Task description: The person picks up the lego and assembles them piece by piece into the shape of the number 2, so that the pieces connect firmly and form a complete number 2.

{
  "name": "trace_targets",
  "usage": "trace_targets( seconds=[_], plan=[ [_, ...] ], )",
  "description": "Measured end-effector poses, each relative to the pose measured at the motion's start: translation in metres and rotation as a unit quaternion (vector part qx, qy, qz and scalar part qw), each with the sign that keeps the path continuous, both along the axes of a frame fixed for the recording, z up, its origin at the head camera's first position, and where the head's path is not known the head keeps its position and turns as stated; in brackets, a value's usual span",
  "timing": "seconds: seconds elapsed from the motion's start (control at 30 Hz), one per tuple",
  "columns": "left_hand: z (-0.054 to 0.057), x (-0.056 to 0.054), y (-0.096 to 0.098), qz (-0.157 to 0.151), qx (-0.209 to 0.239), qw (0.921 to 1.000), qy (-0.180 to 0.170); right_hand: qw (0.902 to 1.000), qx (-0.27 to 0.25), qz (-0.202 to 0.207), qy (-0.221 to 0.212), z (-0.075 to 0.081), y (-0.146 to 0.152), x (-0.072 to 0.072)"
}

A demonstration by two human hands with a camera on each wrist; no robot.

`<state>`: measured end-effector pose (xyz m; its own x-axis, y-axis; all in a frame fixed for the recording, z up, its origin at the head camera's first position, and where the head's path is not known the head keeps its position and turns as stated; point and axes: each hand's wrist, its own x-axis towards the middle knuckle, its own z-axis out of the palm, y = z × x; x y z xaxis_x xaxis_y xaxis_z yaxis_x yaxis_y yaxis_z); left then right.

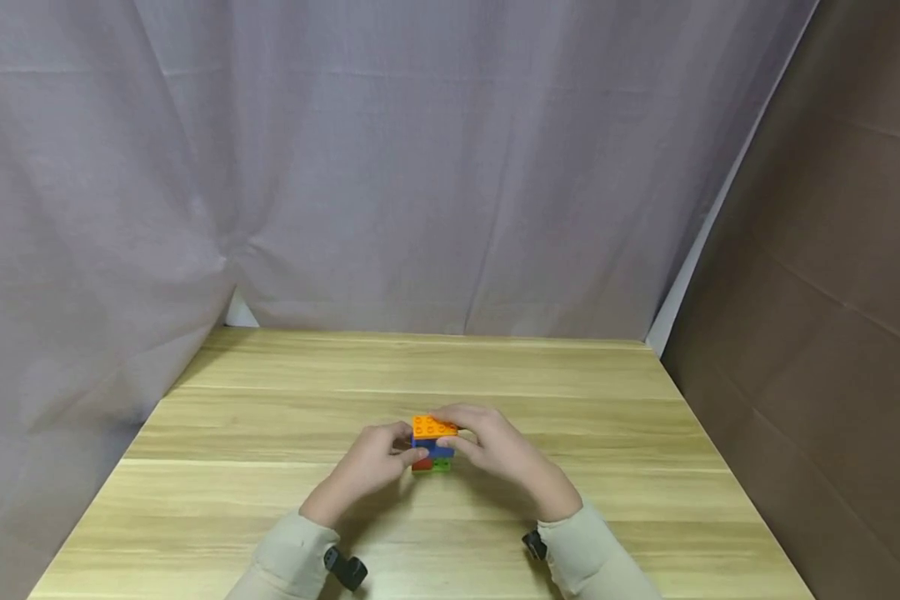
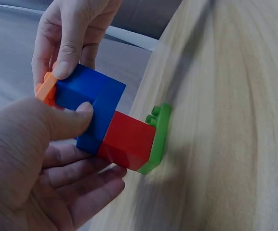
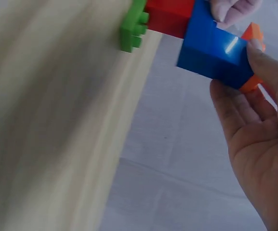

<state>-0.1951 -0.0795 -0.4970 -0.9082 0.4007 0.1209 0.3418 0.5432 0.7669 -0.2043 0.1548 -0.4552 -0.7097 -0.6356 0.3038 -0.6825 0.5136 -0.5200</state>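
Toy building bricks form a small stack between the two hands, in the middle of the head view. At its base is a thin green brick (image 2: 161, 137), with a red brick (image 2: 129, 139) on part of it and a few green studs bare. Two blue bricks (image 2: 107, 103) sit above the red one, and a thin orange brick (image 1: 423, 426) tops the stack. The left hand (image 1: 373, 458) grips the blue part, its thumb on the near face. From the other side the right hand (image 1: 498, 446) pinches the top at the orange brick, its thumb where orange meets blue.
The stack is over a light wood-grain table (image 1: 330, 367). A grey curtain (image 1: 390, 183) hangs behind the table's far edge, and a brown cloth (image 1: 825, 275) stands along the right side. Each sleeve carries a black wrist device (image 1: 345, 568).
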Motion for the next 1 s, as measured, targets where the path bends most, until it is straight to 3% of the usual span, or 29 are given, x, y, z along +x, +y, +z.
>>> trace_targets(
  seconds=[0.27,0.4,0.53,0.77,1.0],
  plan=[
    [-0.007,-0.002,-0.010,-0.032,0.047,0.9983,-0.012,0.9892,-0.080,-0.026,-0.120,-0.015,0.010,-0.002],
    [-0.007,-0.004,-0.014,-0.036,0.051,0.9980,-0.006,0.9835,-0.117,-0.030,-0.135,-0.017,0.015,-0.007],
    [-0.008,-0.005,-0.015,-0.033,0.056,0.9978,-0.011,0.9836,-0.114,-0.027,-0.137,-0.017,0.018,-0.012],
    [-0.005,-0.008,-0.014,-0.014,0.059,0.9980,-0.014,0.9809,-0.110,-0.072,-0.144,-0.017,0.018,-0.018],
    [-0.003,-0.013,-0.008,0.011,0.082,0.9959,-0.036,0.9645,-0.138,-0.117,-0.192,-0.022,0.018,-0.030]
  ],
)
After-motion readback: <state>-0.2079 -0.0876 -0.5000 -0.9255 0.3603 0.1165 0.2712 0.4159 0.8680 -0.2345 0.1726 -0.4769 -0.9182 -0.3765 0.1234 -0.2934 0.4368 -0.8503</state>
